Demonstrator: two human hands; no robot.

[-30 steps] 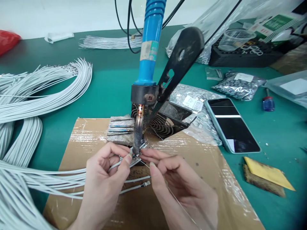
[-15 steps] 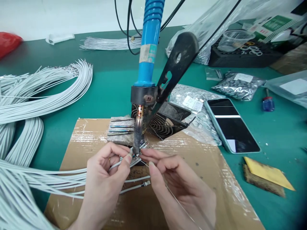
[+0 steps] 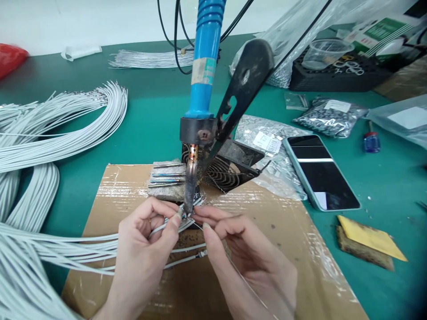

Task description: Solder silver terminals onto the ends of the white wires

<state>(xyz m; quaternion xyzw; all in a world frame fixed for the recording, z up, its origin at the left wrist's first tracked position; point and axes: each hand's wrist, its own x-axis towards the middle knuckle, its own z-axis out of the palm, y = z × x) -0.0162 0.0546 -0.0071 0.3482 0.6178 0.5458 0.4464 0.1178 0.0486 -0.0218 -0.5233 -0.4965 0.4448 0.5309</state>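
Note:
A blue-handled soldering iron (image 3: pixel 203 66) is clamped in a black bracket (image 3: pixel 245 89), its tip pointing down between my hands. Just left of the tip, my left hand (image 3: pixel 147 240) pinches the end of a white cable (image 3: pixel 158 229). From the right, my right hand (image 3: pixel 250 258) is closed on a thin solder wire (image 3: pixel 248 282), its upper end reaching the tip. Fingertips hide most of the small joint under the iron. More white cables (image 3: pixel 83 249) run beneath my left hand, and one with a small metal connector (image 3: pixel 201 254) lies on the cardboard (image 3: pixel 187 289).
Behind the iron stand a black fan (image 3: pixel 227 171) and a pad holding metal rods (image 3: pixel 167 180). Coiled white cables (image 3: pixel 110 120) cover the left side. On the right lie a phone (image 3: pixel 323 173), a yellow sponge (image 3: pixel 370 238), a small blue bottle (image 3: pixel 371 141) and bagged parts (image 3: pixel 332 116).
The whole view has shifted slightly. Both hands keep nearly the same pose at the iron's tip, with the cable and the solder wire still held.

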